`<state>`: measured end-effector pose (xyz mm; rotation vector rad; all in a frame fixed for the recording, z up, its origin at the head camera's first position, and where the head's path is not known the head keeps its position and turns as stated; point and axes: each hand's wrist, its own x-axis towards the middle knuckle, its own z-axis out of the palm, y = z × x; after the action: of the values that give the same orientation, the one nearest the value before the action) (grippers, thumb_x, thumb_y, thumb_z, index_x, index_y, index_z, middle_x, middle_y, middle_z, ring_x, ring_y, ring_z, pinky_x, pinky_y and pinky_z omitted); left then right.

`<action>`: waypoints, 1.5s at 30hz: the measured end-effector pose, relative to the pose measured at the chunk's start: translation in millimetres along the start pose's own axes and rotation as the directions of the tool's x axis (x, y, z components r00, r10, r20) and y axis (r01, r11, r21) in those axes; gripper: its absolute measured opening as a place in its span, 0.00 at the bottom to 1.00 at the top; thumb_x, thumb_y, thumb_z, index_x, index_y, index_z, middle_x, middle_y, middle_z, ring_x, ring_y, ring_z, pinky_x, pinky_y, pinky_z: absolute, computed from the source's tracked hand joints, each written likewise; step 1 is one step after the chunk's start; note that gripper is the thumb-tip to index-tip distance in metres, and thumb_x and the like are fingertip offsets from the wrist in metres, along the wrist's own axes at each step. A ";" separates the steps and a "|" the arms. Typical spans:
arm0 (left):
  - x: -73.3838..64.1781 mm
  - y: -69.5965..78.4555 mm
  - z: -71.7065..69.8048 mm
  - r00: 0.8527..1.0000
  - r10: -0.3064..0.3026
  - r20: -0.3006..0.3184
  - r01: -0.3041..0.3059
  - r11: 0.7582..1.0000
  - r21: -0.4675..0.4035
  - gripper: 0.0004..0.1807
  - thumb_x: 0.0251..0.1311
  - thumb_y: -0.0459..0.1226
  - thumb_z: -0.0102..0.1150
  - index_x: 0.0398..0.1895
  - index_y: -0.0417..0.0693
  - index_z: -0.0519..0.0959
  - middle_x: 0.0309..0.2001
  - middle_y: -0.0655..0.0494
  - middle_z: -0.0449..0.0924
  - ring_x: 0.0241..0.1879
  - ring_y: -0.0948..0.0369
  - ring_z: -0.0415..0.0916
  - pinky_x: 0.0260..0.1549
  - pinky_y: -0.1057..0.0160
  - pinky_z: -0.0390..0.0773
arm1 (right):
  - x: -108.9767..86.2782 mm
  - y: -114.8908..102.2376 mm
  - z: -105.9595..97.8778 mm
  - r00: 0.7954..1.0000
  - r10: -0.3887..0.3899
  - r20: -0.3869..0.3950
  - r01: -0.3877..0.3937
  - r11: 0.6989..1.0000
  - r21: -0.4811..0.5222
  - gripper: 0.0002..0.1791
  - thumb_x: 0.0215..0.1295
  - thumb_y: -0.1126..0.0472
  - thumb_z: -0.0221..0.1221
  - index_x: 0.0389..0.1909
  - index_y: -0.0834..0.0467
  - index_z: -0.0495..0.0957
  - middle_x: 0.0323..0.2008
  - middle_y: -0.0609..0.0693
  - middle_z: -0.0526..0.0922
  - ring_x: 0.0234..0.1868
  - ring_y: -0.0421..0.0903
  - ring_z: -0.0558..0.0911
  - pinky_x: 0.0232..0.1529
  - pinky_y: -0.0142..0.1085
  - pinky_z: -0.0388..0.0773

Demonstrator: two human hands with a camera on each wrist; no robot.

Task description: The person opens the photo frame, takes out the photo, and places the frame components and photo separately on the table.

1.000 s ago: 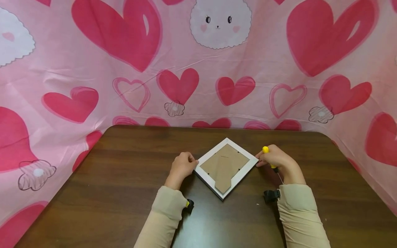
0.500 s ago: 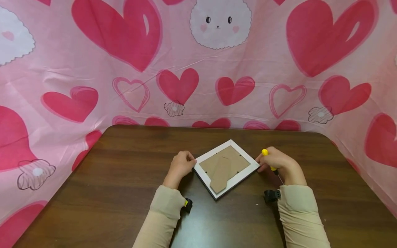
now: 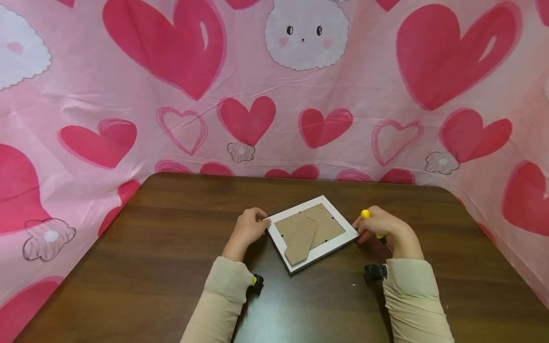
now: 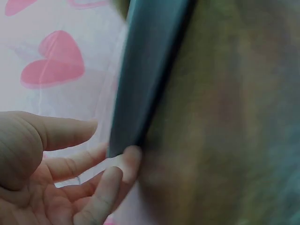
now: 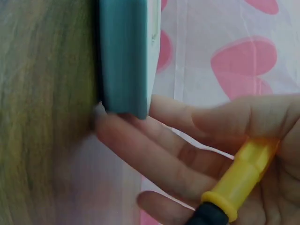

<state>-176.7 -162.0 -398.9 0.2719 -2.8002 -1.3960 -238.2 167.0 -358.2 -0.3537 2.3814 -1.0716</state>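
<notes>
My left hand [image 3: 248, 226], loosely spread, touched the frame [image 3: 328, 228] | right hand [image 3: 383, 224] gripped the screwdriver [image 5: 240, 177] | likely positioning; next seemingly wanted steadying

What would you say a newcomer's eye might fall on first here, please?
Probably the pink backdrop, with its large red hearts, rising behind the brown table. Next might be the white-bordered picture frame, back side up between the left hand and right hand. The bright yellow tool handle in the right hand also stands out.
</notes>
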 end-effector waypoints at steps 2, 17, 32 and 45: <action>-0.6 -0.2 -3.0 0.999 -0.024 0.027 0.025 0.998 -0.060 0.12 0.65 0.36 0.59 0.45 0.35 0.79 0.31 0.46 0.80 0.27 0.57 0.83 0.29 0.63 0.76 | 2.1 0.0 1.8 0.998 0.016 -0.066 -0.017 1.000 -0.011 0.15 0.60 0.74 0.51 0.44 0.80 0.76 0.39 0.67 0.83 0.33 0.54 0.88 0.45 0.47 0.84; -6.1 -1.1 -5.3 0.861 -0.166 0.481 0.325 0.907 -0.268 0.18 0.72 0.40 0.53 0.30 0.32 0.76 0.18 0.49 0.80 0.17 0.62 0.82 0.20 0.71 0.79 | 23.5 -12.6 29.3 0.956 0.030 -0.291 -0.091 0.976 -0.200 0.16 0.61 0.72 0.54 0.49 0.74 0.79 0.41 0.67 0.80 0.39 0.56 0.75 0.39 0.39 0.75; -6.7 -0.4 1.2 0.896 -0.184 0.404 0.319 0.900 -0.298 0.10 0.70 0.33 0.53 0.30 0.37 0.72 0.19 0.46 0.79 0.17 0.60 0.82 0.20 0.68 0.81 | 22.7 -13.1 26.9 0.976 -0.002 -0.220 -0.037 0.985 -0.171 0.15 0.60 0.72 0.55 0.46 0.76 0.79 0.41 0.68 0.80 0.38 0.54 0.76 0.40 0.37 0.75; -2.1 -2.4 2.9 0.923 -0.159 0.350 0.289 0.887 -0.360 0.10 0.70 0.32 0.53 0.29 0.35 0.71 0.16 0.47 0.75 0.14 0.61 0.80 0.16 0.69 0.78 | 16.7 -12.8 20.4 0.984 0.033 -0.175 -0.055 0.991 -0.123 0.13 0.62 0.71 0.55 0.45 0.76 0.79 0.35 0.62 0.80 0.29 0.49 0.81 0.34 0.35 0.77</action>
<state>-174.5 -160.8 -402.3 0.4155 -2.6672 -2.2131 -240.8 138.8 -365.6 -0.2603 2.6072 -0.9675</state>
